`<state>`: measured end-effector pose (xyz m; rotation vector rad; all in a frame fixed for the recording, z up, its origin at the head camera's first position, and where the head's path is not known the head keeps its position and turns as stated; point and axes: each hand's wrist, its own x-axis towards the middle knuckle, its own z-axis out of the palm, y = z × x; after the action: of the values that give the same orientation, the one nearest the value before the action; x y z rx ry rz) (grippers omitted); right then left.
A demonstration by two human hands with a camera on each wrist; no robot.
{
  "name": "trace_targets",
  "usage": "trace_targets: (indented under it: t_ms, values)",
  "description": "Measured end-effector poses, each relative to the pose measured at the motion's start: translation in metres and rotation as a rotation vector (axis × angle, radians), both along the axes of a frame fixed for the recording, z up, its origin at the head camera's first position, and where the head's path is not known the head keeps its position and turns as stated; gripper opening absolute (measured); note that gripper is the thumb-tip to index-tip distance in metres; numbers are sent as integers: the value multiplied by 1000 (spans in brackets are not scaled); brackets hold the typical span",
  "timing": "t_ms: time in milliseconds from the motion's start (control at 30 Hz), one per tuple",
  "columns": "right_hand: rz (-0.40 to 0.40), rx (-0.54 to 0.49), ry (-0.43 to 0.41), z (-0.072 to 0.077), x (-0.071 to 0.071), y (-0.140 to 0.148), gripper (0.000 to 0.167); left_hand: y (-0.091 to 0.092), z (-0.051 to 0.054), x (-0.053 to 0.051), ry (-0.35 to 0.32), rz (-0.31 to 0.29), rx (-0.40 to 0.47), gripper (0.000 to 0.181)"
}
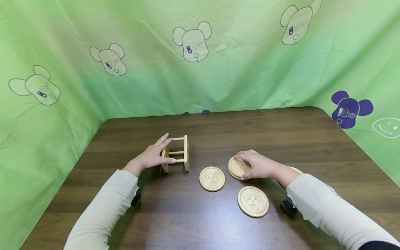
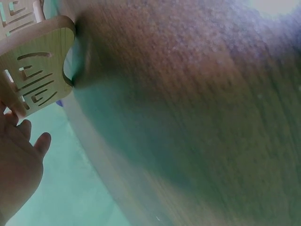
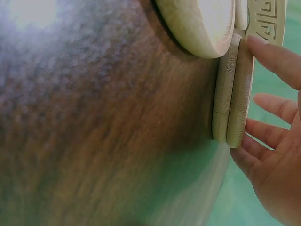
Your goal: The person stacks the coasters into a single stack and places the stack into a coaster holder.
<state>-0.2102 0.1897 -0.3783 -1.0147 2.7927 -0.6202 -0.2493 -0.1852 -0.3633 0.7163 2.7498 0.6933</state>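
The table point(image 1: 250, 132) spread beneath both hands. The wooden rack point(image 1: 186, 151) lay at the left hand point(image 1: 153, 154), which gripped its end nearest the wrist, thumb by the near rod point(image 1: 180, 160), fingers toward the far side. That hold seemed best kept light and steady, with the rods' gaps uncovered.

The right hand point(image 1: 259, 165) held the upper disc point(image 1: 239, 168) by its rim, thumb on the near edge and fingertips across from it. The lower disc point(image 3: 222, 108) sat directly beneath, so pinching only the top rim looked the cleaner way to part them. Another disc point(image 1: 212, 179) lay left of that hand, a carved disc point(image 1: 253, 201) nearer the body, and a half-hidden disc point(image 1: 296, 169) behind the wrist; a level lift would likely have avoided nudging them.
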Motion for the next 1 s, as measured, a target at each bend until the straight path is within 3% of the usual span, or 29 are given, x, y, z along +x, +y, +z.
trace_targets:
  t_ms: [300,800,1000]
  values:
    - [-16,-19,-21,5,1,2,67,1,1,1,1,-1,13,89]
    - [2,-81,67,19,14,16,63,0,3,2,-25,13,1,89]
    - [-25,-84,59,21,21,25,64,1,4,2,-22,12,3,91]
